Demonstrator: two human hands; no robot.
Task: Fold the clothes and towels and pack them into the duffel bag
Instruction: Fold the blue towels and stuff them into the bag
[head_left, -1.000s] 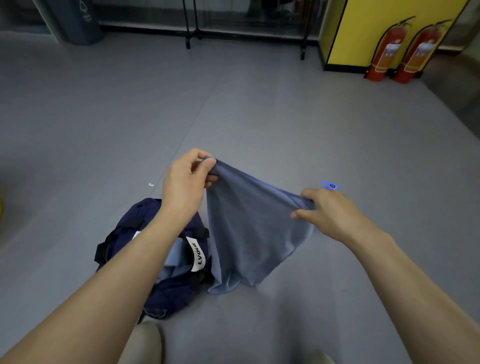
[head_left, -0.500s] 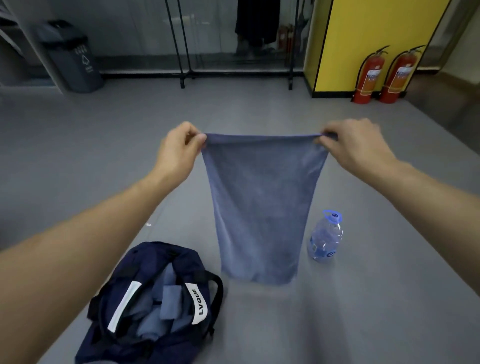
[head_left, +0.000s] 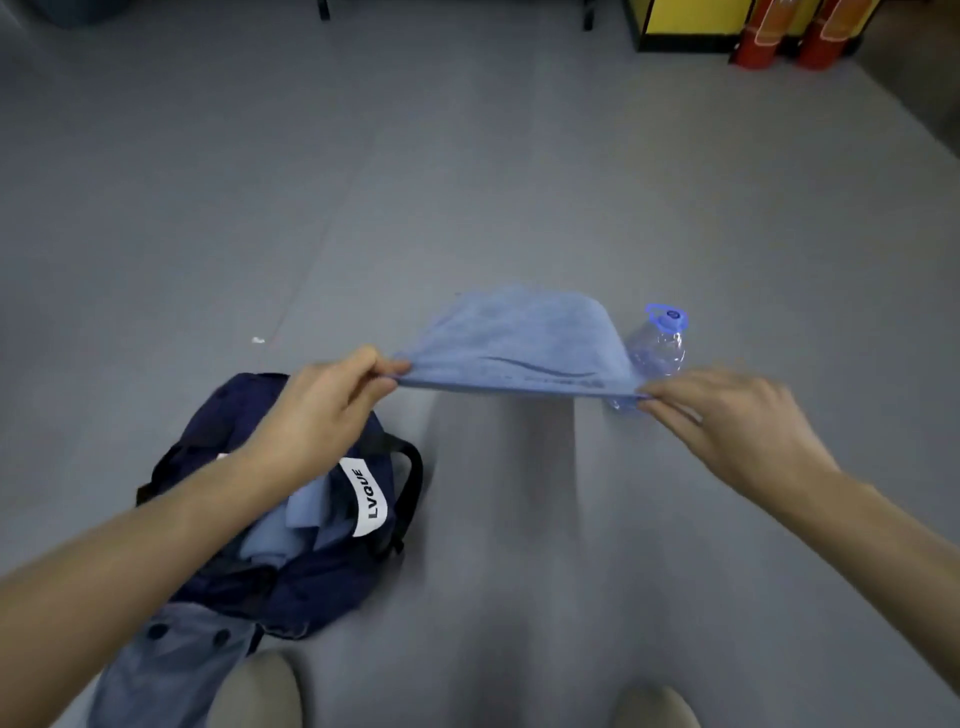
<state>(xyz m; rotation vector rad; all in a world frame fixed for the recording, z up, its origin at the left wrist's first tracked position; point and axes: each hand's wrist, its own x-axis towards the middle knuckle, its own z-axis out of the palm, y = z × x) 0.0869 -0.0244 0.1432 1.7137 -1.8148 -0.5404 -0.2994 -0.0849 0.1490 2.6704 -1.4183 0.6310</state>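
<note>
Left hand: the left hand, centre-left of frame, pinches the near left corner of the towel between thumb and fingers.
Right hand: the right hand, centre-right, is motion-blurred; its fingertips nip the near right corner.
Towel: the blue towel sits mid-frame, its near edge pulled taut between the two hands. The rest spreads away from the person, nearly flat. It is blurred, so I cannot tell whether the far edge touches the floor.
Duffel bag: the navy duffel bag lies lower left on the grey floor with its mouth open and a white "LVQUE" tab showing. The left forearm crosses over it.
In the bag: pale blue folded pieces show inside the mouth.
Loose: a light blue buttoned garment lies at bottom left by the bag's near end, outside it and apparently unfolded.
Nearby: a clear water bottle with a blue cap stands just beyond the towel's right corner, partly hidden. Red fire extinguishers stand upper right. Pale shoes show at the bottom edge.
Progress: partway, by my reading. Some items are packed and this towel is being spread for its first fold.
Left to do: fold and pack the towel, then the buttoned garment.
</note>
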